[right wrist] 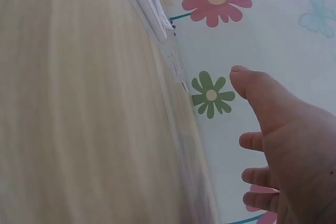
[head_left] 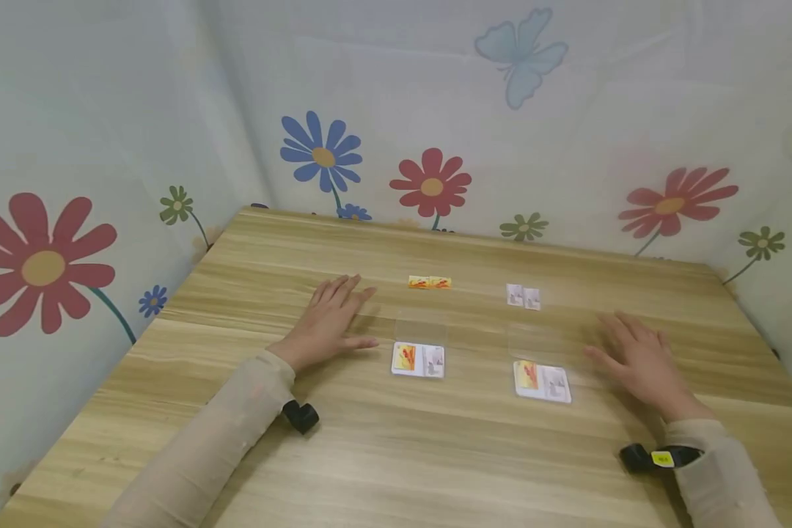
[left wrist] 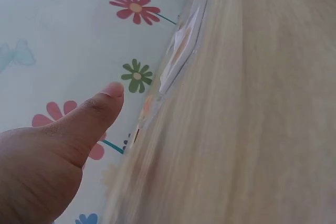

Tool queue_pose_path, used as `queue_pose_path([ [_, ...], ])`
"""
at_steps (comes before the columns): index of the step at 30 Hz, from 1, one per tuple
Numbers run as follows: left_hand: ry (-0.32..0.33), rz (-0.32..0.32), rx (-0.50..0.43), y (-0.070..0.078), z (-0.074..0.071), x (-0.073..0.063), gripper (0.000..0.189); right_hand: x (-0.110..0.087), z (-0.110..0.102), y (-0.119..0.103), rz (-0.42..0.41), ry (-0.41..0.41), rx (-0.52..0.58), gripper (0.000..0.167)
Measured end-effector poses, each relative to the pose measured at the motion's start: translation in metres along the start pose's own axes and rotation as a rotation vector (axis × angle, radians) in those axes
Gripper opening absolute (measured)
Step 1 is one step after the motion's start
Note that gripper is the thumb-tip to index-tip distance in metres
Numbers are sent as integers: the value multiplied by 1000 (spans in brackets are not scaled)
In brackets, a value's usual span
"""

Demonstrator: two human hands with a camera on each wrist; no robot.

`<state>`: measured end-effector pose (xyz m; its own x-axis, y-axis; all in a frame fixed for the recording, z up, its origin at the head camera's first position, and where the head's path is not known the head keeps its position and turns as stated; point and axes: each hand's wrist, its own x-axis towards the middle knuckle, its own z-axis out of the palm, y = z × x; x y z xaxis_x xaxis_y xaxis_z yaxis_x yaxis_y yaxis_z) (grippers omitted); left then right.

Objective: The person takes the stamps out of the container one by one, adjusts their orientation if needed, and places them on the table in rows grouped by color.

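Note:
My left hand (head_left: 326,326) lies over the table with its fingers spread and holds nothing. Just right of its thumb sits a flat white-bottomed case (head_left: 419,368), its clear lid (head_left: 422,326) folded back. My right hand (head_left: 643,359), also spread and holding nothing, is beside a second such case (head_left: 543,392) with a clear lid (head_left: 536,342). Each case shows a yellow-orange picture on the left and a grey-white one on the right. In the left wrist view, the thumb (left wrist: 92,116) points toward the cases; the right wrist view shows the right thumb (right wrist: 262,90) extended.
Behind the left case lie two small yellow-orange picture pieces (head_left: 439,283) side by side. Two small whitish pieces (head_left: 532,299) lie behind the right case. The wooden table (head_left: 422,462) ends against a flower-printed cloth (head_left: 383,81). A black strapped device (head_left: 636,458) is on the right wrist.

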<state>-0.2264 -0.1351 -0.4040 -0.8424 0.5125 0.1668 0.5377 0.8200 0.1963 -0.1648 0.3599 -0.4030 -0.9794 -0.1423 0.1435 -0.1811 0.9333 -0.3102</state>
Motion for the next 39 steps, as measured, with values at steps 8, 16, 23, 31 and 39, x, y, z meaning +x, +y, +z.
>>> queue_pose_path([
  [8,39,26,4,7,-8,-2,87,1,-3,-4,-41,39,22,69],
  [16,79,67,8,14,-17,-1,82,1,-8,-15,-66,63,66,63],
  [23,101,77,-20,19,-21,-2,78,1,-15,-30,-70,46,127,58],
  [31,131,97,-60,29,-30,-4,75,-1,-19,-46,-80,57,164,52],
  [39,106,88,-68,38,-37,-5,69,0,-19,-58,-122,76,207,43],
])
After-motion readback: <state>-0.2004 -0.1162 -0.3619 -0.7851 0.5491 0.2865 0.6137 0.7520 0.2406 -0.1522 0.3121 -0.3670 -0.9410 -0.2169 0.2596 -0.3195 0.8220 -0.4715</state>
